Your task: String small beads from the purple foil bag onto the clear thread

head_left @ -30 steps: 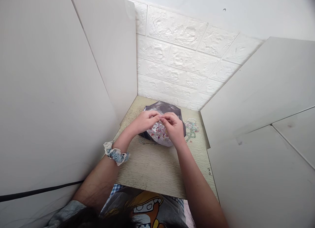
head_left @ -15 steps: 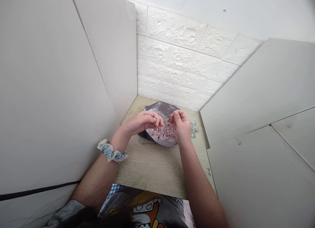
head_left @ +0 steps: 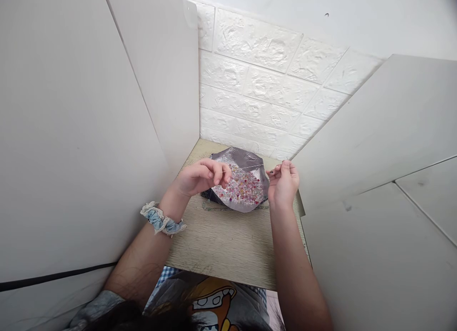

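A dark shiny bag (head_left: 238, 157) lies open on the small wooden table (head_left: 221, 240), with a heap of small pink, white and red beads (head_left: 243, 190) on its pale flap. My left hand (head_left: 202, 176) hovers over the bag's left edge, its fingers pinched on one end of a thin thread (head_left: 246, 167). Over the bag's right edge, my right hand (head_left: 283, 182) pinches the thread's other end. The thread is stretched taut between the two hands, just above the beads. A blue scrunchie (head_left: 162, 220) sits on my left wrist.
White panels (head_left: 89, 131) wall in the table on the left and right (head_left: 374, 145). A white brick-pattern wall (head_left: 264, 93) closes the back. A black cable (head_left: 53, 277) runs along the lower left panel.
My hands were together over the beads. They have drawn apart, the right hand moving right, and the thread is now stretched between them.
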`<state>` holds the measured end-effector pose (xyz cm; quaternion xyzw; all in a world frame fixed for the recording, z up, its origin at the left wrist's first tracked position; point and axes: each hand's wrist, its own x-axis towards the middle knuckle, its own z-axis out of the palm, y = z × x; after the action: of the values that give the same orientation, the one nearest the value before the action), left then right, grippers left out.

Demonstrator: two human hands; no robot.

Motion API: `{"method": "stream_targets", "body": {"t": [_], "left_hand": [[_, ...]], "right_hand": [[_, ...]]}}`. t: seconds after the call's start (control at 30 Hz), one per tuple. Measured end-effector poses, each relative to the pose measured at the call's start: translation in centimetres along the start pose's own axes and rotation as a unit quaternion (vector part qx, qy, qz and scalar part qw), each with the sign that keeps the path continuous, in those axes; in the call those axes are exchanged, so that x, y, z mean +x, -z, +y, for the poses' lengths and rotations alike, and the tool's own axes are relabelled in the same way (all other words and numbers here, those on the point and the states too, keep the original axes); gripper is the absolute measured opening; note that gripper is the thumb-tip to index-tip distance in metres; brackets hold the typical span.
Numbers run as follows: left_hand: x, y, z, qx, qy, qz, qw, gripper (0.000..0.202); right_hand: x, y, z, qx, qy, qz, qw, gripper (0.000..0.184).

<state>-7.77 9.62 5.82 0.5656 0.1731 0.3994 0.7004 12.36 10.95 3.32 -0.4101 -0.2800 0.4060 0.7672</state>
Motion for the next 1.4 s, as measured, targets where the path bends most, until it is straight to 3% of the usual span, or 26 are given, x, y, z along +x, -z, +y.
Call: {"method": "stream_targets", "body": {"t": [0.13, 0.27, 0.6, 0.83, 1.03, 1.23, 1.4], "left_hand": [[-0.1, 0.1, -0.1, -0.018, -0.001, 0.005, 1.000, 0.006], [0.0, 0.2, 0.0, -0.023, 0.009, 0.012, 1.000, 0.014], [0.0, 0.7, -0.5, 0.003, -0.050, 0.016, 0.999, 0.025], [-0.1, 0.9, -0.6, 0.015, -0.050, 0.077, 0.996, 0.037], [0.0, 0.9, -0.6, -0.015, -0.061, 0.059, 0.996, 0.032], [-0.1, 0.6, -0.3, 0.051, -0.048, 0.072, 0.995, 0.041], [0.0, 0.0, 0.2, 0.137, -0.073, 0.074, 0.985, 0.050]], "right_hand": [[0.0, 0.0, 0.0, 0.000, -0.004, -0.002, 1.000, 0.027], [0.1, 0.1, 0.0, 0.005, 0.000, 0.005, 1.000, 0.028], [0.2, 0.2, 0.2, -0.004, -0.001, 0.001, 1.000, 0.028], [0.3, 0.3, 0.0, -0.019, 0.006, 0.008, 1.000, 0.027], [0.6, 0.7, -0.1, -0.004, 0.020, 0.023, 1.000, 0.024], [0.6, 0.8, -0.2, -0.018, 0.031, 0.013, 0.999, 0.024], [-0.5, -0.3, -0.8, -0.059, 0.090, -0.047, 0.993, 0.021]]}}
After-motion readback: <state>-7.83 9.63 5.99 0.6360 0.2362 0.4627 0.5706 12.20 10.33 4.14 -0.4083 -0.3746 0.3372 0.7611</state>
